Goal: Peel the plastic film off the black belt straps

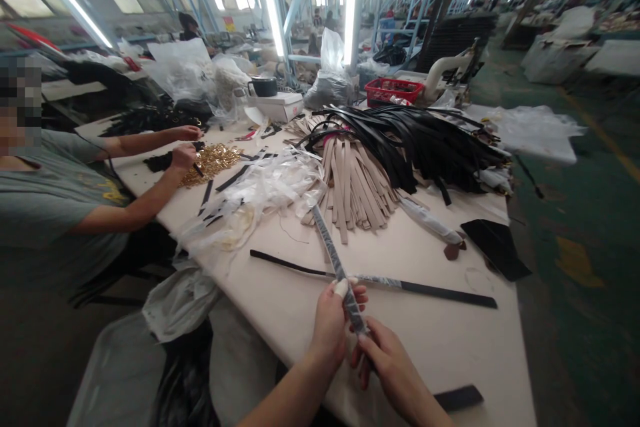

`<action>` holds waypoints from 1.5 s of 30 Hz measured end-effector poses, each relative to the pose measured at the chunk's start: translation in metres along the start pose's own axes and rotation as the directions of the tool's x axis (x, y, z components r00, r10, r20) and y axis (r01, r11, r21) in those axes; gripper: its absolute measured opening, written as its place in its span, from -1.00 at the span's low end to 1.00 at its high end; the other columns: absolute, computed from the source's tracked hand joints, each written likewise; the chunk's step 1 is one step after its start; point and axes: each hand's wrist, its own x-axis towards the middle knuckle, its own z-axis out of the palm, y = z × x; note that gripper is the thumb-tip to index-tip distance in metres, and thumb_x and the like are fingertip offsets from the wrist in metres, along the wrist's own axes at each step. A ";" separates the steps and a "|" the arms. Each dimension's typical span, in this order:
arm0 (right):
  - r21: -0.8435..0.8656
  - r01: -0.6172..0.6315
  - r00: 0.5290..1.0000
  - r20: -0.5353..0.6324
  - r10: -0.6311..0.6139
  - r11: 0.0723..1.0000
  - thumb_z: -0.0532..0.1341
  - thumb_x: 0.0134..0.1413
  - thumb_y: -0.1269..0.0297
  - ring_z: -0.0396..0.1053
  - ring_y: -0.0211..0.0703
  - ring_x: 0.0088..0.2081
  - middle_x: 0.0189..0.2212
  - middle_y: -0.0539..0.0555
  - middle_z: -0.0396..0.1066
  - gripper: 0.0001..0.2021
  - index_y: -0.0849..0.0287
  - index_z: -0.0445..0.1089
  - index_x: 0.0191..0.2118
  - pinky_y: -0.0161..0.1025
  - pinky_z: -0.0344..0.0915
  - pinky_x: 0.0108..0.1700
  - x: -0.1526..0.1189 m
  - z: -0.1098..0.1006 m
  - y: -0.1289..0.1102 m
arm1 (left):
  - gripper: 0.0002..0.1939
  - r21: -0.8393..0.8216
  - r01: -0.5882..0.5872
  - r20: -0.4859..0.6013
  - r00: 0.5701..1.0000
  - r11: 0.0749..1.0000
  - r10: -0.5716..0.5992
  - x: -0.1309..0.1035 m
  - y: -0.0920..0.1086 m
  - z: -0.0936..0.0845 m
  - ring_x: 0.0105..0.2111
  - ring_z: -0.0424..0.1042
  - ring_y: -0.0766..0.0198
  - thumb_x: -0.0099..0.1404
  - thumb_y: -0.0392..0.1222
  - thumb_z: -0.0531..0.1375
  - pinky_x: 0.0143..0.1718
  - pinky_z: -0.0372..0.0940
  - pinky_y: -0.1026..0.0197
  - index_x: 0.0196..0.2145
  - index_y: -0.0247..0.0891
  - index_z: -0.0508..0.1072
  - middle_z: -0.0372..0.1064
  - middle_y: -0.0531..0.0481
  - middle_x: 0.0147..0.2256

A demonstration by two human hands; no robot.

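Note:
A black strap [327, 240] partly covered in clear plastic film runs away from me above the table. My left hand [333, 317] is closed around it, with a whitish cover on the thumb. Nearer to me, my right hand [383, 350] pinches the same strap at its lower part. Just beyond my hands, a second black strap [445, 295] lies crosswise, with film around its middle. The end of another black strap [463, 398] shows beside my right forearm. Crumpled clear plastic strips [280, 180] lie near the far end of the held strap.
Beige straps [353, 187] and a heap of black straps [425, 140] cover the table's far side. A black flat piece [493, 247] lies at the right edge. At left, a co-worker's hands [185, 147] work by gold-coloured hardware [215, 161]. A red basket [393, 90] stands behind.

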 end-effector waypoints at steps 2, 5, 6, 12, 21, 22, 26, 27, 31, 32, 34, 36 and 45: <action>0.158 0.028 0.998 0.047 -0.035 0.987 0.17 0.19 0.02 0.33 -0.27 -0.65 -0.45 -0.01 0.44 -0.65 0.17 0.31 -0.04 -0.35 0.23 -0.65 0.000 0.001 -0.002 | -0.64 -0.013 0.021 -0.021 1.000 1.000 -0.022 -0.006 -0.011 0.000 -0.32 0.53 0.13 0.25 -0.02 0.24 -0.34 0.38 0.17 -0.13 -0.37 0.46 0.55 -0.27 -0.25; 0.316 -0.014 0.992 0.120 -0.026 0.949 0.18 0.18 -0.03 0.34 -0.25 -0.65 -0.40 0.01 0.44 -0.52 0.13 0.22 0.11 -0.33 0.26 -0.64 0.004 0.001 -0.005 | -0.66 0.016 0.053 -0.004 0.999 0.998 -0.053 -0.016 -0.022 -0.009 -0.40 0.49 0.21 0.20 -0.03 0.28 -0.41 0.34 0.24 -0.17 -0.35 0.48 0.54 -0.22 -0.24; 0.344 -0.039 0.991 0.132 -0.008 0.938 0.17 0.20 -0.04 0.32 -0.27 -0.67 -0.41 0.01 0.44 -0.50 0.13 0.19 0.14 -0.32 0.27 -0.64 0.005 0.000 -0.005 | -0.68 0.057 0.066 0.045 0.997 0.996 -0.068 -0.018 -0.020 -0.013 -0.41 0.49 0.23 0.18 -0.07 0.30 -0.41 0.33 0.26 -0.19 -0.35 0.49 0.54 -0.20 -0.25; 0.305 -0.075 0.991 0.129 0.037 0.950 0.15 0.21 -0.12 -0.02 -0.44 -0.79 -0.70 -0.17 0.24 -0.59 0.19 0.28 -0.15 -0.45 0.07 -0.73 0.001 -0.004 -0.003 | -0.68 0.056 0.146 0.312 0.937 0.988 -0.157 0.011 0.044 -0.026 -0.33 0.53 0.15 0.30 -0.05 0.19 -0.23 0.40 0.16 -0.17 -0.38 0.51 0.54 -0.22 -0.27; 0.150 -0.018 0.978 0.209 -0.014 0.988 0.22 0.19 -0.03 0.50 -0.18 -0.40 -0.31 0.13 0.53 -0.57 0.21 0.27 -0.02 -0.25 0.38 -0.31 0.014 0.009 -0.011 | -0.84 -0.189 -0.158 0.102 0.979 0.969 0.179 0.071 0.111 0.006 -0.52 0.46 0.27 0.37 -0.17 0.14 -0.33 0.41 0.16 -0.19 -0.31 0.44 0.45 -0.01 -0.48; 0.107 0.048 0.989 0.137 -0.062 0.993 0.18 0.23 -0.05 0.50 -0.18 -0.40 -0.27 0.12 0.51 -0.55 0.18 0.23 0.05 -0.25 0.38 -0.33 0.025 0.014 -0.020 | -0.82 -0.178 -0.190 0.119 0.970 0.966 0.212 0.066 0.109 0.009 -0.51 0.47 0.24 0.36 -0.13 0.16 -0.32 0.41 0.12 -0.20 -0.31 0.45 0.46 -0.03 -0.48; -0.166 0.236 0.969 -0.036 -0.245 0.957 -0.01 0.35 -0.04 0.31 -0.29 -0.63 -0.49 -0.03 0.41 -0.65 0.14 0.30 -0.12 -0.34 0.18 -0.57 0.067 0.029 -0.052 | -0.70 -0.103 -0.320 0.200 0.921 0.942 0.335 0.035 0.095 0.015 -0.37 0.52 0.15 0.31 0.01 0.22 -0.19 0.40 0.08 -0.30 -0.32 0.48 0.52 -0.10 -0.40; -0.237 0.276 0.952 -0.067 -0.299 0.932 -0.04 0.37 -0.02 0.28 -0.30 -0.64 -0.55 -0.05 0.38 -0.64 0.15 0.32 -0.21 -0.34 0.16 -0.56 0.074 0.031 -0.055 | -0.68 -0.075 -0.333 0.213 0.916 0.940 0.341 0.028 0.089 0.013 -0.35 0.52 0.16 0.30 0.03 0.22 -0.20 0.39 0.11 -0.31 -0.33 0.50 0.53 -0.13 -0.37; -0.336 0.318 0.923 -0.103 -0.370 0.887 -0.05 0.39 0.04 0.25 -0.30 -0.63 -0.65 -0.06 0.31 -0.60 0.15 0.31 -0.39 -0.35 0.12 -0.54 0.080 0.032 -0.047 | -0.63 0.080 -0.326 0.203 0.931 0.942 0.305 0.008 0.058 -0.005 -0.45 0.48 0.24 0.32 0.07 0.18 -0.48 0.27 0.27 -0.27 -0.34 0.55 0.55 -0.19 -0.25; -0.319 0.306 0.935 -0.076 -0.346 0.897 -0.05 0.39 0.04 0.22 -0.31 -0.66 -0.66 -0.07 0.30 -0.60 0.15 0.30 -0.39 -0.36 0.10 -0.57 0.077 0.031 -0.043 | -0.63 0.106 -0.319 0.183 0.937 0.942 0.297 0.007 0.052 -0.010 -0.45 0.48 0.23 0.31 0.06 0.19 -0.51 0.25 0.28 -0.24 -0.34 0.55 0.55 -0.19 -0.23; -0.273 0.282 0.956 -0.004 -0.295 0.920 -0.04 0.38 0.02 0.19 -0.33 -0.71 -0.66 -0.08 0.31 -0.62 0.14 0.31 -0.35 -0.38 0.08 -0.64 0.072 0.031 -0.036 | -0.67 0.114 -0.298 0.160 0.947 0.948 0.279 0.008 0.048 -0.018 -0.38 0.51 0.18 0.28 0.01 0.22 -0.44 0.29 0.25 -0.21 -0.33 0.55 0.56 -0.20 -0.22; -0.222 0.254 0.967 0.040 -0.252 0.941 -0.01 0.36 0.00 0.22 -0.33 -0.74 -0.63 -0.09 0.36 -0.66 0.14 0.32 -0.25 -0.39 0.10 -0.67 0.068 0.032 -0.033 | -0.72 0.092 -0.259 0.205 0.950 0.962 0.236 0.012 0.054 -0.020 -0.28 0.53 0.10 0.23 -0.07 0.24 -0.30 0.34 0.19 -0.21 -0.34 0.55 0.56 -0.22 -0.21; -0.052 0.209 0.978 0.034 -0.208 0.976 0.04 0.30 -0.02 0.26 -0.32 -0.74 -0.61 -0.07 0.40 -0.67 0.16 0.28 -0.27 -0.40 0.11 -0.68 0.073 0.033 -0.038 | -0.63 0.024 -0.249 0.326 0.917 0.968 0.228 0.035 0.102 0.002 -0.27 0.54 0.08 0.29 0.05 0.20 -0.19 0.37 0.09 -0.14 -0.33 0.52 0.56 -0.24 -0.22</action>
